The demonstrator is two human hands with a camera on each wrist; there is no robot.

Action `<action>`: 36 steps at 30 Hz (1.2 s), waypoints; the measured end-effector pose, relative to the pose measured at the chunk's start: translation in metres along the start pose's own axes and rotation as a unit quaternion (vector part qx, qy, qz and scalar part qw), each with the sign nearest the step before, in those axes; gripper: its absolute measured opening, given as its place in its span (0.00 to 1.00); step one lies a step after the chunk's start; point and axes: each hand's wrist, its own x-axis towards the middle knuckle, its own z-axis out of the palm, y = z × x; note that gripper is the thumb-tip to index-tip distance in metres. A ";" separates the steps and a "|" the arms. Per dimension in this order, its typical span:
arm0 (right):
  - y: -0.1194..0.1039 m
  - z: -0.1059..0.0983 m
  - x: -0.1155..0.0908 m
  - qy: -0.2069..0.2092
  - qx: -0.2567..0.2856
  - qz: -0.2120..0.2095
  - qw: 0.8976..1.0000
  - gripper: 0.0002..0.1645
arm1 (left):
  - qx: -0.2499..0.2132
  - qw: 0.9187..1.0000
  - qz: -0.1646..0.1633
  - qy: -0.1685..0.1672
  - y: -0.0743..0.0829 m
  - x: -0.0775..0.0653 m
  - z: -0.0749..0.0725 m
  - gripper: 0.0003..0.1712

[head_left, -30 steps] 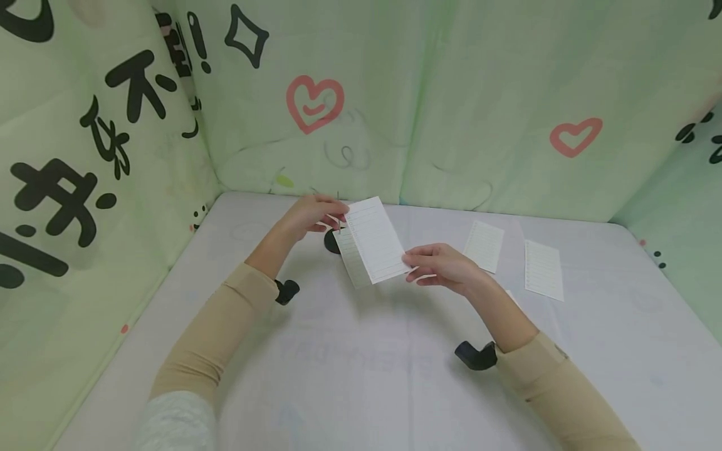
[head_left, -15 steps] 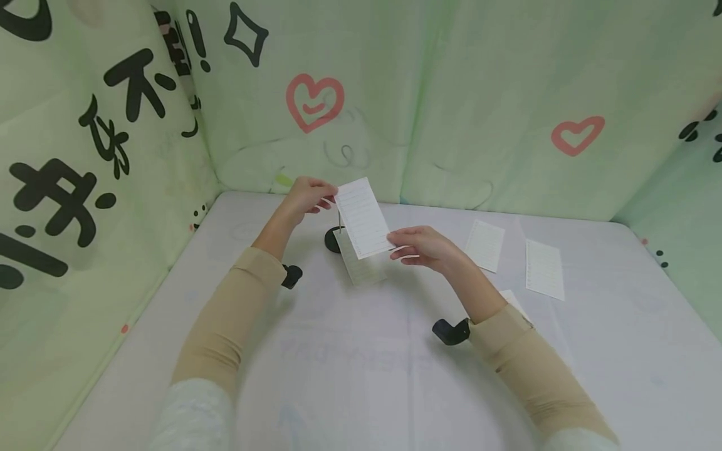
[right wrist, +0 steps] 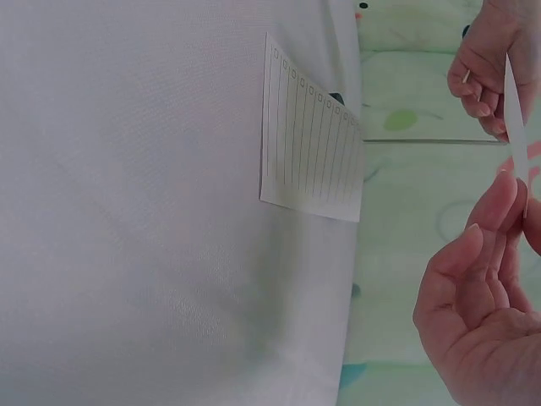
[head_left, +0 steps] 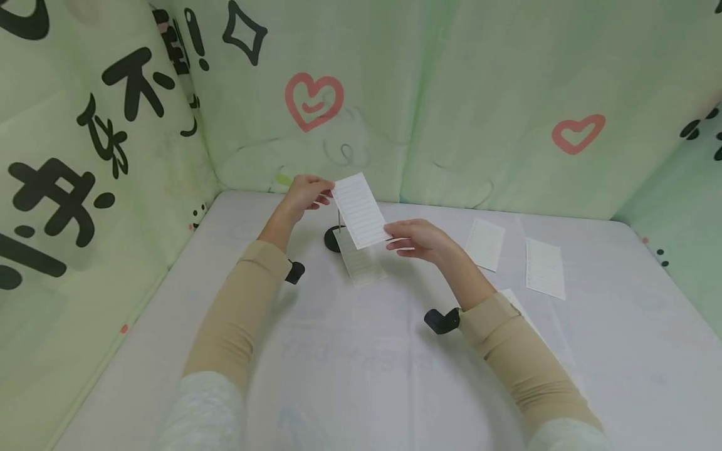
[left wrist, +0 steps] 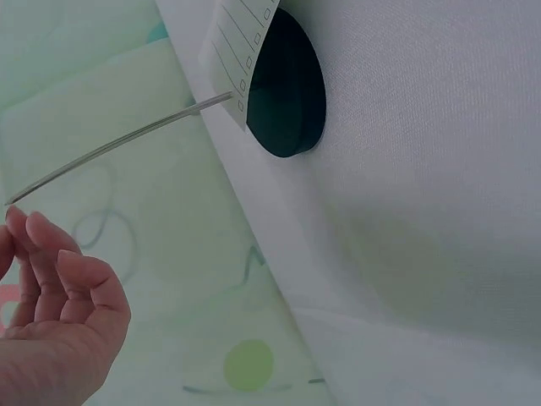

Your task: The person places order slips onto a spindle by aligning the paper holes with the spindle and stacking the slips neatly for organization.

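Note:
A lined white card point(head_left: 361, 212) is held up between both hands. My left hand point(head_left: 307, 193) pinches its upper left corner; my right hand point(head_left: 420, 239) pinches the lower right corner. Below stands a bill spike with a round black base point(head_left: 331, 239) and a thin metal rod point(left wrist: 110, 148). A second lined card point(right wrist: 308, 144) is threaded low on the rod, slanting down to the table. In the left wrist view the rod's tip reaches the left fingertips point(left wrist: 38, 224). Seen edge-on from the right wrist, the held card point(right wrist: 514, 118) stands right at the rod's end.
Two lined cards, one nearer point(head_left: 485, 244) and one farther right point(head_left: 545, 268), lie on the white table point(head_left: 350, 376). Part of another card point(head_left: 512, 297) shows beside the right forearm. Green printed curtains point(head_left: 479, 94) enclose the table's back and sides.
Both hands have risen and moved left and away with the held card, which now overlaps the spike's rod. Most of that motion came earlier; the last half second shows a small shift.

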 end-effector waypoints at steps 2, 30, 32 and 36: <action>0.000 0.000 0.001 0.001 0.001 0.000 1.000 0.25 | -0.005 1.000 -0.003 0.001 0.000 0.001 0.000 0.16; 0.004 0.002 0.005 -0.020 -0.006 0.008 1.000 0.26 | -0.030 0.998 -0.048 -0.020 -0.006 0.006 0.000 0.16; 0.004 0.002 0.005 -0.017 -0.007 0.012 1.000 0.26 | -0.033 0.998 -0.048 -0.023 -0.007 0.006 0.000 0.16; 0.005 0.002 0.005 -0.012 -0.006 0.016 1.000 0.25 | -0.035 0.998 -0.045 -0.018 -0.007 0.007 0.001 0.16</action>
